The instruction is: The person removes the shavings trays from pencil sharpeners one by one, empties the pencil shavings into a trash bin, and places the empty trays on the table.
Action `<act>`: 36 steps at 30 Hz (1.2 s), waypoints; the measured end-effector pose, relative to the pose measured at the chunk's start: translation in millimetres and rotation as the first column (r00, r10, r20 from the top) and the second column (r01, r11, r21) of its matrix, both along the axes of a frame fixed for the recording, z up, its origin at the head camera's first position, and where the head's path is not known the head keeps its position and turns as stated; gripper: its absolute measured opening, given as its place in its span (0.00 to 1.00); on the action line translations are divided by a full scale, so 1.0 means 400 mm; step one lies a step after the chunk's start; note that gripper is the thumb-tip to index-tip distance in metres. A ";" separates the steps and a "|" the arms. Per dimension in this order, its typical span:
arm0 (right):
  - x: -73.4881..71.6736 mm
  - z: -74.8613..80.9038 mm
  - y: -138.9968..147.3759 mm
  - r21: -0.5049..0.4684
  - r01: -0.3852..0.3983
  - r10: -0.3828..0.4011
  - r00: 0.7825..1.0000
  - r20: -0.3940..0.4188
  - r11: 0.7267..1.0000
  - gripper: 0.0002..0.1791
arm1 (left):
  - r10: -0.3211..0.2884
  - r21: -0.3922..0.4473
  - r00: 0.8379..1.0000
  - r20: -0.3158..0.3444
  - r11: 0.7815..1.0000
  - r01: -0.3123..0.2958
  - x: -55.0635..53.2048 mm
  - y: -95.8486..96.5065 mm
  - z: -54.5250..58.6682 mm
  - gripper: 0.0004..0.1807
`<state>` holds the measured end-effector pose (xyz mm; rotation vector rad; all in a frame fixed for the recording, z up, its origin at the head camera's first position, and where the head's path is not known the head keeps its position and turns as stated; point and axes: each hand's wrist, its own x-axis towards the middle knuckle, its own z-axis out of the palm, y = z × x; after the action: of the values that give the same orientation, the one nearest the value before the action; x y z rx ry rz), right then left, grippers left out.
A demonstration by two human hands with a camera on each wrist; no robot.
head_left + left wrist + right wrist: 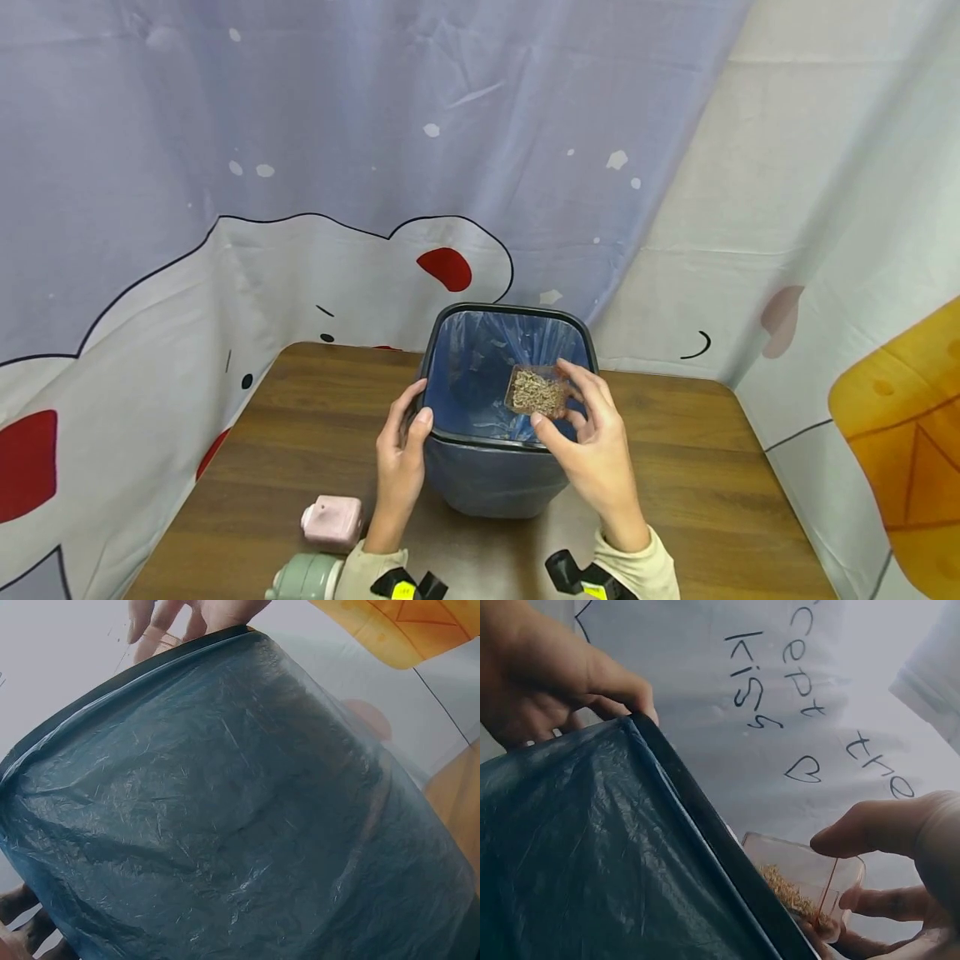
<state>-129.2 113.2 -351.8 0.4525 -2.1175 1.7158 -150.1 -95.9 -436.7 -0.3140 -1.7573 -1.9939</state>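
A dark trash bin (487,479) with a blue plastic liner (468,375) stands upright on the table. My left hand (400,458) holds it at its left side, thumb and index finger at the rim near the front corner. In my right hand (600,450) is a small clear plastic box (780,851), pinched between thumb and fingers. Dry, yellowish-brown bits (534,393) lie in the box. In the head view the box overlaps the bin's opening; from the right wrist it shows just beyond the dark rim (705,832).
On the wooden table (322,417), a pink bottle (332,521) lies left of my left forearm. A green container (306,577) is just in front of it, close to my sleeve. A printed curtain (337,283) hangs behind and beside the table.
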 end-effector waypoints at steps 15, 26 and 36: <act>-0.005 -0.005 -0.010 0.365 0.214 -0.137 0.965 -0.224 0.906 0.36 | 0.018 -0.018 1.000 -0.013 1.000 -0.019 0.018 0.005 0.034 0.20; -0.006 -0.010 -0.011 0.472 0.166 -0.014 0.951 -0.309 0.866 0.35 | 0.018 -0.008 1.000 0.013 1.000 -0.017 0.016 0.004 0.031 0.20; -0.008 -0.010 -0.019 0.516 0.169 0.051 0.921 -0.385 0.840 0.39 | 0.004 0.013 1.000 0.001 1.000 -0.004 0.001 0.000 0.002 0.21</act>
<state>-132.5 105.5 -356.0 0.7965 -2.2491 0.8604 -149.7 -96.1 -436.0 -0.3056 -1.7430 -2.0026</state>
